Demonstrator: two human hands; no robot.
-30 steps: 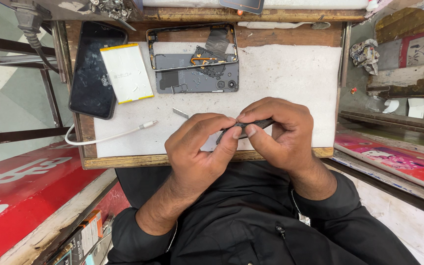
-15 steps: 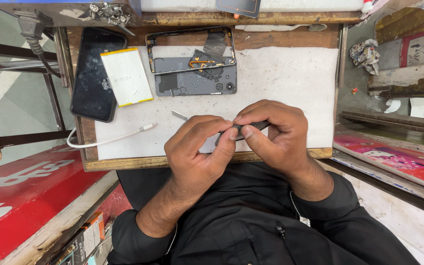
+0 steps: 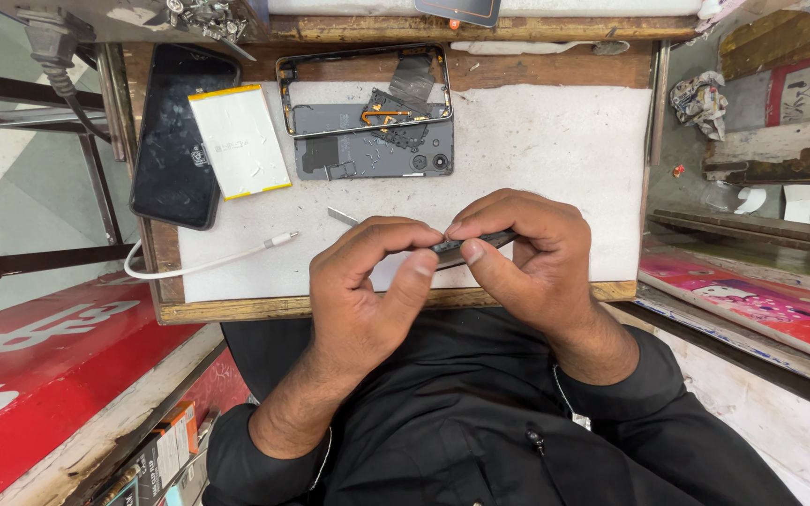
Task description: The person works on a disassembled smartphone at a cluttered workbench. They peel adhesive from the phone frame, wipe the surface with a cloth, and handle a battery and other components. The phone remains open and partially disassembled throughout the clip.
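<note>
bright even daylight; soft shadows; sharp centre; wide-angle bending at edges

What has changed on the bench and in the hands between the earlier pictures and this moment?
Very little. Both hands, left hand and right hand, still pinch the same small dark part over the near edge of the white mat; only the fingertips shifted slightly. Nothing was picked up or let go. The opened phone, battery, black screen and white cable lie as before.
</note>
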